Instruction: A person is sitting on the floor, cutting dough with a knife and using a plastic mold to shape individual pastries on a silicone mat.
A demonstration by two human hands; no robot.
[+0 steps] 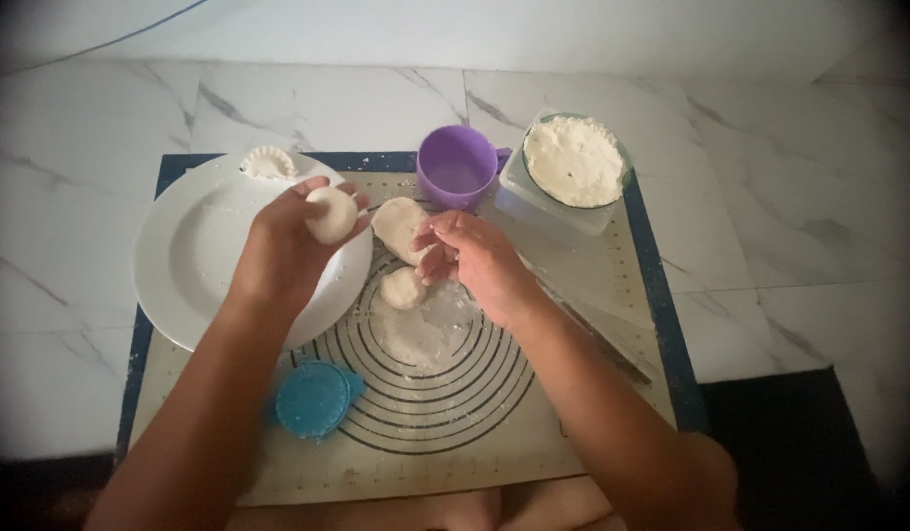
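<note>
Fingers of the left hand (283, 246) curl around a small round dough ball (332, 214), gripping it between thumb and fingertips above the right edge of the white plate (180, 265). Fingers of the right hand (475, 258) are loosely bent and hold nothing — their tips hover just beside a second, larger dough piece (400, 226) and above a smaller dough lump (403, 288), without clear contact.

Both loose dough pieces lie on the silicone pastry mat (445, 433), inside its printed concentric rings; a floured patch (425, 334) sits just below the smaller lump. One crimped, finished dumpling (268, 162) rests on the far rim of the plate. A blue dumpling press (315, 398), closed, lies on the mat near the left forearm.

At the far side of the mat stand a purple cup (457, 165) and — just to its right — a clear container (553, 202) carrying a bowl of flour (573, 160). Mat and plate rest on a marble-patterned surface (789, 216).
</note>
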